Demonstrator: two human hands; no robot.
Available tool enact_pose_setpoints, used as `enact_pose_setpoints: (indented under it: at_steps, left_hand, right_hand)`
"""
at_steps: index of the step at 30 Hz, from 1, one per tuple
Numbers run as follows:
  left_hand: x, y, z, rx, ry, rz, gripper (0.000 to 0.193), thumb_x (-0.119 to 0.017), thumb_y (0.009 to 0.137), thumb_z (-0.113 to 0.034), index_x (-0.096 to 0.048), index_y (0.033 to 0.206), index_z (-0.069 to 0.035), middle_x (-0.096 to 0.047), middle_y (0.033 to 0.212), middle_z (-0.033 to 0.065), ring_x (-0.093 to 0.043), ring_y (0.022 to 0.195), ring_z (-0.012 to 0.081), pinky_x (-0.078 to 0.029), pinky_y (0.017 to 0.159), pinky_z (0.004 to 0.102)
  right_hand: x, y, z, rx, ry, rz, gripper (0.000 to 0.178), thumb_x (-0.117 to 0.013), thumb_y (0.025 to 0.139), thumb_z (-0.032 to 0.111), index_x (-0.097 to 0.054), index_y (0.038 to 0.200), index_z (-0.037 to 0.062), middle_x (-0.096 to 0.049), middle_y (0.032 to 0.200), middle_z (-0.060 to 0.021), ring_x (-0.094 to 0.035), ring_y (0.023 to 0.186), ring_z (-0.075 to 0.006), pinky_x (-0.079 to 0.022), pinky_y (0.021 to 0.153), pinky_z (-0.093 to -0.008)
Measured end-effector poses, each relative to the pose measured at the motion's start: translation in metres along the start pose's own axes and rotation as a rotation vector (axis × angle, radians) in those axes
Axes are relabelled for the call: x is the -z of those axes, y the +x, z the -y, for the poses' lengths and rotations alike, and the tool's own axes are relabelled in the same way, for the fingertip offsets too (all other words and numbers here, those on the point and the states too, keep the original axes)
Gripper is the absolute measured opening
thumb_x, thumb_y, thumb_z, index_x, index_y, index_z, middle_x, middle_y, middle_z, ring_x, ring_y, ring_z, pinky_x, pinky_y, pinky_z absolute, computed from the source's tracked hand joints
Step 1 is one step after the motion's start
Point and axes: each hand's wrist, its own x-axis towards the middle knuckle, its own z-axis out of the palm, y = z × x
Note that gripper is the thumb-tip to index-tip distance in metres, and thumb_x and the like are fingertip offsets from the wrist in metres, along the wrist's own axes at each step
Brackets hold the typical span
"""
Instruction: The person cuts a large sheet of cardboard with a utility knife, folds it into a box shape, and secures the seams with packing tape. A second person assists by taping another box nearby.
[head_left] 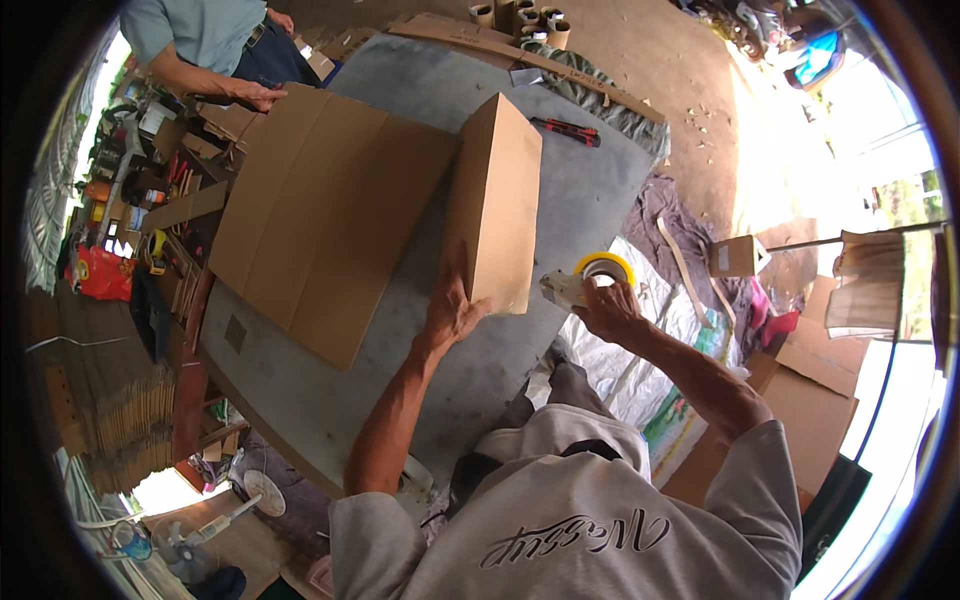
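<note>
At a grey table (405, 345), we steady a long, narrow cardboard box (505, 215) with our left hand (456, 318), its fingers partly spread along the left side and its thumb at the near end. The box sits right of the middle of the tabletop, its length running from near to far. Our right hand (612, 312), fingers curled closed, grips a yellow-rimmed tape roll (622, 263) just off the box's near right corner; a pale piece juts from the roll toward the box, perhaps a cutter or loose tape, though the view is too poor for us to say.

To the left, a large creased cardboard sheet (325, 215) covers much of the table, its far right corner just beside the box. At its far left corner, a co-worker's hand (262, 96) holds the edge. A red and black utility knife (568, 131) lies on the table to the far right of the box. Beyond the table's far edge we see upright cardboard tubes (557, 37); right of our right hand, a white sheet (625, 370) covers the floor, and stacked flat cardboard (125, 420) fills the near left.
</note>
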Motion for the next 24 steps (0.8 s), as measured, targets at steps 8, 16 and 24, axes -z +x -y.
enact_pose_setpoints:
  at_steps: [8,16,24]
  left_hand:
    - [0.000,-0.006,-0.017,0.064,0.042,0.002,0.105,-0.076,0.079,-0.013,-0.007,0.157,0.002,-0.023,0.158,0.0273,-0.031,0.144,0.0405,-0.031,0.118,0.0393]
    - [-0.019,-0.007,0.002,0.069,0.252,-0.061,0.109,-0.080,0.076,-0.019,-0.010,0.156,0.004,-0.027,0.148,0.0366,-0.037,0.135,0.0489,-0.036,0.114,0.0436]
    - [-0.031,-0.005,0.022,-0.038,0.296,-0.168,0.113,-0.083,0.070,-0.027,-0.015,0.157,-0.001,-0.043,0.131,0.0372,-0.052,0.114,0.0510,-0.044,0.102,0.0480]
  right_hand:
    - [-0.012,0.038,0.042,-0.121,-0.024,0.034,0.042,-0.068,0.089,0.033,-0.057,0.101,-0.0053,-0.070,0.077,-0.0202,-0.070,0.075,-0.0366,-0.051,0.070,-0.0484]
    - [-0.023,0.037,0.059,-0.230,-0.048,0.022,0.040,-0.067,0.089,0.034,-0.059,0.100,-0.0040,-0.071,0.078,-0.0181,-0.071,0.075,-0.0333,-0.053,0.070,-0.0462]
    - [-0.024,0.039,0.084,-0.293,-0.182,0.045,0.027,-0.068,0.082,0.021,-0.064,0.096,-0.0020,-0.070,0.088,-0.0166,-0.072,0.079,-0.0270,-0.052,0.067,-0.0397]
